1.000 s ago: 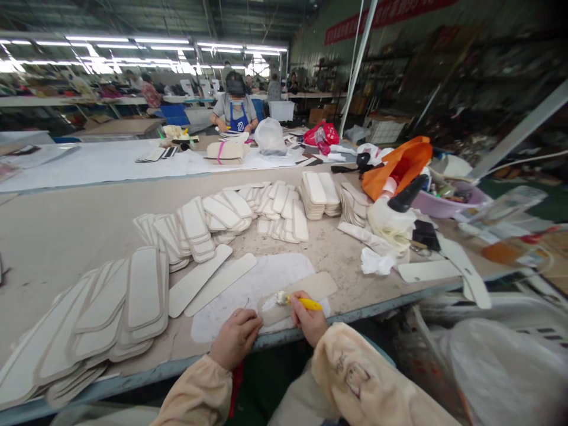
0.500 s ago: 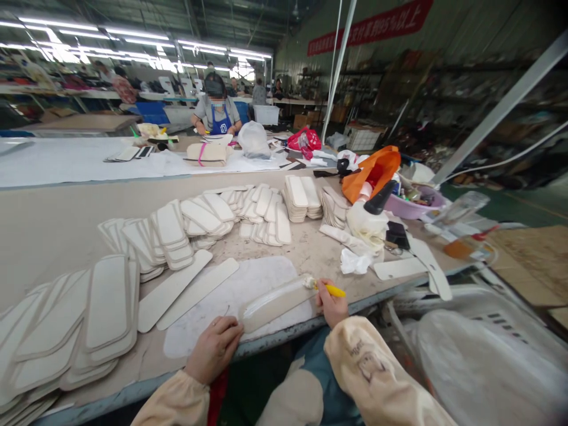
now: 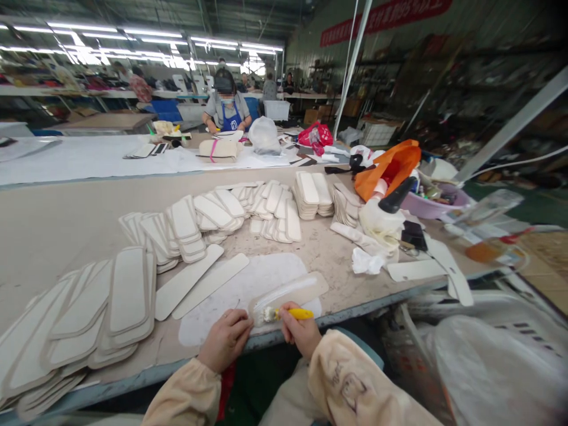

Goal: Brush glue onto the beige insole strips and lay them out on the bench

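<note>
Right hand [image 3: 298, 325]: fingers closed in a pinch on the yellow-handled brush [image 3: 302, 313], handle running off to the right, bristles at the near-left part of the beige strip [image 3: 310, 287]. The strip lies on a white sheet [image 3: 208, 319] at the near edge of the worktop [image 3: 66, 213], long axis slanting from near-left to far-right. Key relation, as judged: most of the strip's length extends rightward and away from the bristles; the right hand sits alongside its near edge. A white streak follows the far side.

Left hand [image 3: 227, 338]: fingers drawn together, tips at the strip's near-left end, just beside the bristles. Pinching or only pressing: cannot tell, thumb poorly shown.
</note>
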Demonstrator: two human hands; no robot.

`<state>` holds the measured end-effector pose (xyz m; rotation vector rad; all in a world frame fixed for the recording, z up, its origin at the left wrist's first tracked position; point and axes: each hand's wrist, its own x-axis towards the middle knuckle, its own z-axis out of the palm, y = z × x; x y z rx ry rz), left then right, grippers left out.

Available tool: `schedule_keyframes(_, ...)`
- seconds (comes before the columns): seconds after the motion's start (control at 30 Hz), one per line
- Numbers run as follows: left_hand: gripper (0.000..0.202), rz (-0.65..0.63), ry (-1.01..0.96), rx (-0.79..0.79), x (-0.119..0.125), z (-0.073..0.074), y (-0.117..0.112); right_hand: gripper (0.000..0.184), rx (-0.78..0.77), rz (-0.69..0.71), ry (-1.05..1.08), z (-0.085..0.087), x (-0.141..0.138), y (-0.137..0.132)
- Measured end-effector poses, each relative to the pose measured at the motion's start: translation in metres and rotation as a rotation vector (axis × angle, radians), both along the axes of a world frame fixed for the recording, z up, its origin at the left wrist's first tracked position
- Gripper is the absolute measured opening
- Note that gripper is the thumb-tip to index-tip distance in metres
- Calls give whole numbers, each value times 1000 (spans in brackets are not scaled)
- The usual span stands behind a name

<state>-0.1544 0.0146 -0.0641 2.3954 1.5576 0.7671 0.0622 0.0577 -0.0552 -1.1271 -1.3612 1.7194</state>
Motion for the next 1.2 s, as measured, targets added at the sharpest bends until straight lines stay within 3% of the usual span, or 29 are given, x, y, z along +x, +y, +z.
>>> schedule_keyframes(0.3,18,-11,45,30,-1,-4,3,42,34,-302,-138,5,71,42)
schedule_keyframes(0.53,17,-23,45,72,-3,-4,4,43,141,-393,-250,6,107,58)
schedule_keyframes(0.8,16,-32,64,82,-6,-10,5,42,200,-474,-125,12,102,61)
schedule_keyframes(0.97,18,-21,76,110,-4,-9,5,48,163,-417,-158,8,96,68)
schedule_keyframes(1.1,20,-6,90,120,-3,-8,7,50,170,-489,-201,8,101,70)
schedule_keyframes(1.2,23,-20,92,162,-8,-14,7,46,185,-415,-165,10,101,65)
